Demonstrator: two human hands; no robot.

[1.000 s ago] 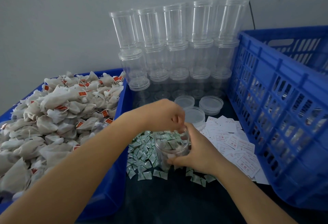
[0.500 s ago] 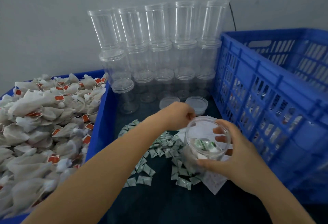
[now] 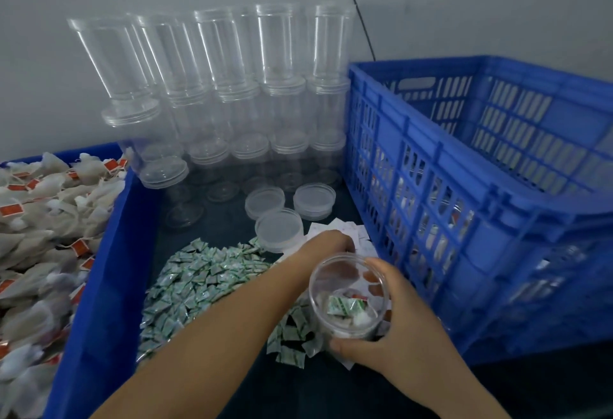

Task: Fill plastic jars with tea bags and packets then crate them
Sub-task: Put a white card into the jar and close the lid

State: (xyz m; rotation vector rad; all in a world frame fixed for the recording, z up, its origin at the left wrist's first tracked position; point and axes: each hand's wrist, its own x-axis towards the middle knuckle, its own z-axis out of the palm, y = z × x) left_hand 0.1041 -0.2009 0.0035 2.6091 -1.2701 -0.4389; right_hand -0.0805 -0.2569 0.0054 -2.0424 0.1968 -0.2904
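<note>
My right hand (image 3: 401, 329) grips a clear plastic jar (image 3: 326, 274) from its right side, tilted so its open mouth faces me. White tea bags and a green packet (image 3: 343, 305) lie at its bottom. My left hand (image 3: 326, 246) reaches just behind the jar, fingers curled down over a pile of white paper slips (image 3: 346, 228). The jar's rim hides its fingertips. Small green packets (image 3: 205, 279) are spread on the dark table under my left forearm. Tea bags with red tags (image 3: 39, 226) fill the blue bin (image 3: 102, 286) on the left.
A tall blue slatted crate (image 3: 464, 219) stands on the right, close to the jar. Stacked empty clear jars (image 3: 232, 86) line the wall behind. Three loose lids (image 3: 280, 229) sit between the stacks and the slips.
The jar has been lifted off the packets and carried right toward the crate. My left hand has left the jar's mouth and gone to the white slips. The view has swung right.
</note>
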